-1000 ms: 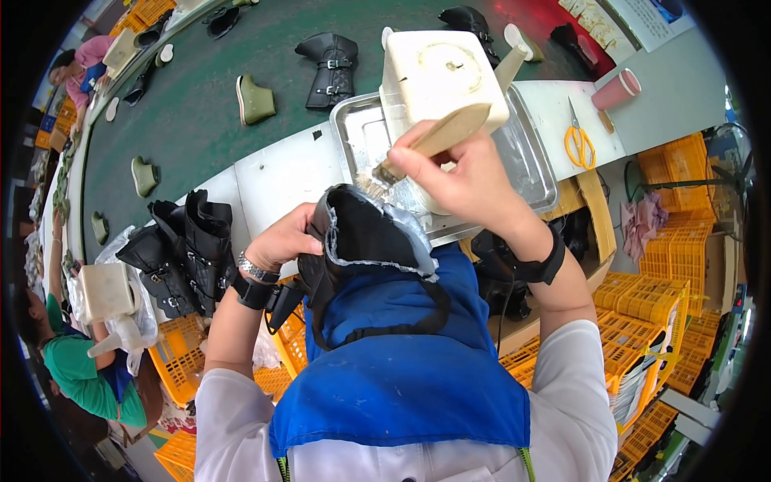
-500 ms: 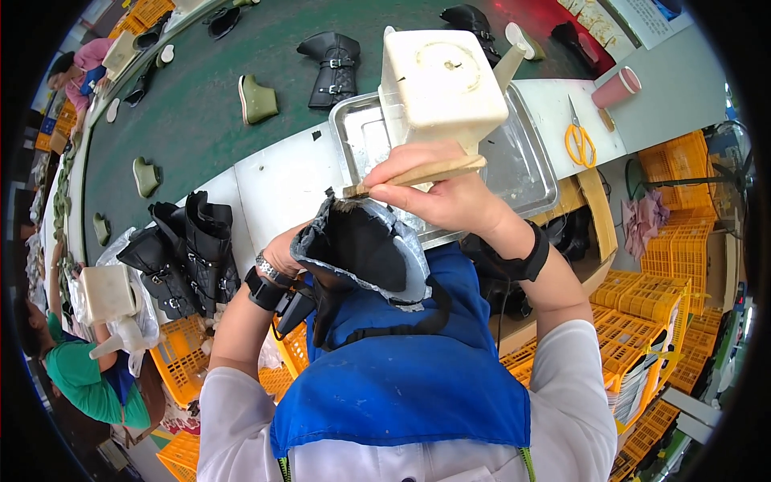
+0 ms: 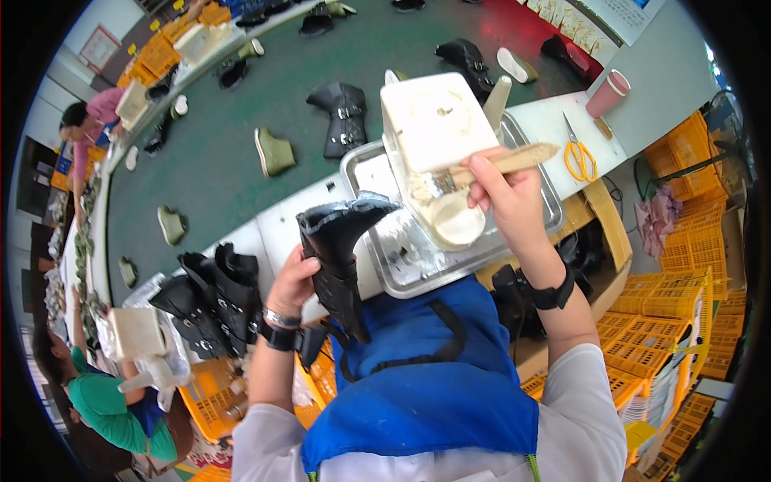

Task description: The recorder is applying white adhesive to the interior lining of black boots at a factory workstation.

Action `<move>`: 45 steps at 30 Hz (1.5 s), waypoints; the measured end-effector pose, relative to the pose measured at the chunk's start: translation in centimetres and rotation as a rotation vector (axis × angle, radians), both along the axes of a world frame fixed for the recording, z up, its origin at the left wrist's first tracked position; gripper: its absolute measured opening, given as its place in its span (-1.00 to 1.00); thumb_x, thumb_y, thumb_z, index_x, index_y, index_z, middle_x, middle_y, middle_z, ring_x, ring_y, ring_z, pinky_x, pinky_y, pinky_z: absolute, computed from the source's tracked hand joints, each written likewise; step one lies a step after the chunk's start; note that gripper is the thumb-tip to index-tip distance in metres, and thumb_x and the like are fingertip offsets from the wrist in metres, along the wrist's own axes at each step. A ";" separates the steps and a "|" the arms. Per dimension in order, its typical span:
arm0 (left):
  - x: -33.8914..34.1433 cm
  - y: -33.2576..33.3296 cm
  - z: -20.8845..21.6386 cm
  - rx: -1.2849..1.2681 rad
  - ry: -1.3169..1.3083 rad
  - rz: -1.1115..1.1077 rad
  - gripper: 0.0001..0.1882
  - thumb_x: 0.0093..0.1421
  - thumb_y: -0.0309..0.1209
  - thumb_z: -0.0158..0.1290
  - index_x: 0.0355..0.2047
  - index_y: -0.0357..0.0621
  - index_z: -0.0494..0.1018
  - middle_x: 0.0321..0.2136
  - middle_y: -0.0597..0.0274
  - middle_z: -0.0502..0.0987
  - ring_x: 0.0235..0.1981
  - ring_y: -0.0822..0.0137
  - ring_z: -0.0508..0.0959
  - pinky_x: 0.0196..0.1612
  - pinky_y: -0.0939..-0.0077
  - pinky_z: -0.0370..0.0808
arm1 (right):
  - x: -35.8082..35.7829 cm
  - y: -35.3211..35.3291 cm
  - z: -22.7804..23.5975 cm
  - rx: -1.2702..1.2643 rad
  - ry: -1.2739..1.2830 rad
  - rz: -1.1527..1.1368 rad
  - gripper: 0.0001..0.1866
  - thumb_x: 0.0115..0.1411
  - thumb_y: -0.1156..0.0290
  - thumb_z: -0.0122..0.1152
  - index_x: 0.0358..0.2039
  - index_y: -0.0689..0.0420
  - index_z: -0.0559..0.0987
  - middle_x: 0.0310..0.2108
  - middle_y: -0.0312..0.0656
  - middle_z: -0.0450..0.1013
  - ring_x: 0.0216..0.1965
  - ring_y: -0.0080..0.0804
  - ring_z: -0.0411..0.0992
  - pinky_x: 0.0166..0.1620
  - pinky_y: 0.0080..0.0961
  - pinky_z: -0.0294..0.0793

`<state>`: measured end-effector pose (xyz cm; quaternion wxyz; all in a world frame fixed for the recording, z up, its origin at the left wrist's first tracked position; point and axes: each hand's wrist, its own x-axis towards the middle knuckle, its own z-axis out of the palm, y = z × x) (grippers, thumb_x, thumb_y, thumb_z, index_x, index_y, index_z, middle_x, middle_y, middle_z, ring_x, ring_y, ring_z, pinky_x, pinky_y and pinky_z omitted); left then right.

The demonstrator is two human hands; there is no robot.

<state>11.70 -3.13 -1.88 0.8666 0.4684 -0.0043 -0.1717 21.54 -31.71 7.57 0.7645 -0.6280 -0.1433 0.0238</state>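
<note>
Left hand [image 3: 293, 281] grips black leather-look boot upper [image 3: 336, 265] left of silver metal tray [image 3: 401, 269], pale coating [image 3: 329, 210] already on its rim, remaining coverage unclear; right hand [image 3: 507, 189] pinches wooden-handled brush [image 3: 526, 159] at white plastic container [image 3: 438, 120].

Bright, fairly even light covers the scene, leaving soft shadows. Glare streaks the metal tray [image 3: 408, 271], and the white container [image 3: 438, 120] looks pale, nearly washed out, while the black boot [image 3: 336, 281] sinks into low detail. A red glow [image 3: 532, 26] tints the green belt [image 3: 217, 173]. Straight edges bow outward, the orange crates [image 3: 695, 215] soften rightward, and black swallows the corners.
</note>
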 end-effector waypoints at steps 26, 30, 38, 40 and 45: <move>11.5 14.1 1.2 0.861 -0.138 1.310 -0.52 -0.09 -0.58 0.09 -0.10 -0.30 0.28 -0.26 0.11 0.48 -0.26 0.24 0.50 -0.17 0.40 0.41 | -2.9 -7.3 -3.6 0.150 0.088 -0.227 -0.87 0.17 0.47 0.01 -0.40 0.29 0.43 -0.71 -0.32 0.26 -0.73 -0.67 0.18 -0.58 -0.72 0.28; 14.5 16.6 -1.5 1.625 0.073 1.511 -0.50 -0.12 -0.50 0.05 -0.08 -0.19 0.27 -0.29 -0.01 0.48 -0.26 -0.02 0.48 -0.15 0.19 0.39 | -3.1 -7.6 -3.8 0.122 0.122 -0.281 -0.87 0.16 0.47 0.04 -0.41 0.29 0.43 -0.71 -0.31 0.27 -0.73 -0.66 0.20 -0.60 -0.74 0.27; 15.8 21.0 -9.6 2.172 0.322 1.386 -0.39 0.04 -0.39 -0.02 0.11 -0.22 0.07 0.07 0.15 0.23 0.05 0.13 0.27 -0.06 0.12 0.31 | -4.1 -7.3 -3.6 -0.034 0.114 -0.317 -0.89 0.13 0.49 0.06 -0.40 0.28 0.44 -0.66 -0.24 0.35 -0.69 -0.61 0.31 -0.63 -0.78 0.24; 16.7 19.8 -11.0 2.155 0.425 1.159 -0.36 0.06 -0.33 -0.03 0.14 -0.19 0.03 0.12 0.16 0.15 0.11 0.12 0.19 -0.02 0.06 0.27 | -4.4 -7.3 -3.8 -0.060 0.116 -0.330 -0.89 0.13 0.49 0.06 -0.40 0.28 0.44 -0.65 -0.24 0.35 -0.70 -0.62 0.31 -0.63 -0.78 0.24; 17.7 19.6 -11.9 1.832 0.616 0.783 -0.32 0.04 -0.36 -0.06 0.18 -0.07 -0.03 0.20 0.16 -0.04 0.21 0.01 -0.04 0.08 -0.18 0.10 | -4.4 -6.4 -3.6 -0.095 0.082 -0.333 -0.87 0.13 0.46 0.07 -0.40 0.28 0.44 -0.66 -0.24 0.34 -0.72 -0.63 0.28 -0.65 -0.79 0.21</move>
